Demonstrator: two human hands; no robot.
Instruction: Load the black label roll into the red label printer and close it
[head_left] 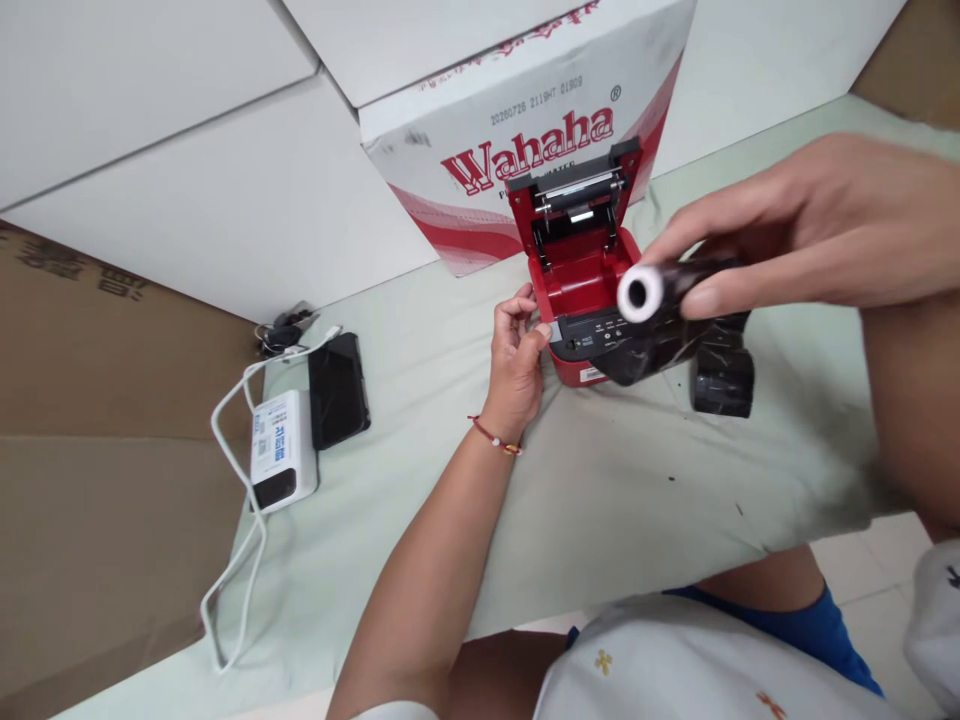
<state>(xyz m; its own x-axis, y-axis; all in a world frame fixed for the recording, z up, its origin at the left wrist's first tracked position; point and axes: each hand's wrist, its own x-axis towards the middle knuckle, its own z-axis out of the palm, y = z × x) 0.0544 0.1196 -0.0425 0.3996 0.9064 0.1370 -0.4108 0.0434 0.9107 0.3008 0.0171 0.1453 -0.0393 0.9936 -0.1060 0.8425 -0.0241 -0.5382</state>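
Note:
A small red and black label printer (581,285) sits on the green cloth, its lid tipped up and its red bay showing. My left hand (516,350) grips the printer's near left edge, thumb on top and fingers curled at the side. In my right hand (810,235) is a small paper roll (658,290) in black wrapping, pinched between thumb and fingers. Its white end and hollow core face me, above the printer's front right corner. Black wrapping hangs below the roll and covers part of the printer's front. Another black-wrapped roll (724,380) lies to the right of the printer.
Behind the printer stands a Wahaha carton (465,215) against white panels. At left lie a black phone (339,390), a white power bank (289,440) with a white cable (217,420), and a dark cord bundle (283,335). Brown cardboard (112,420) borders the left side.

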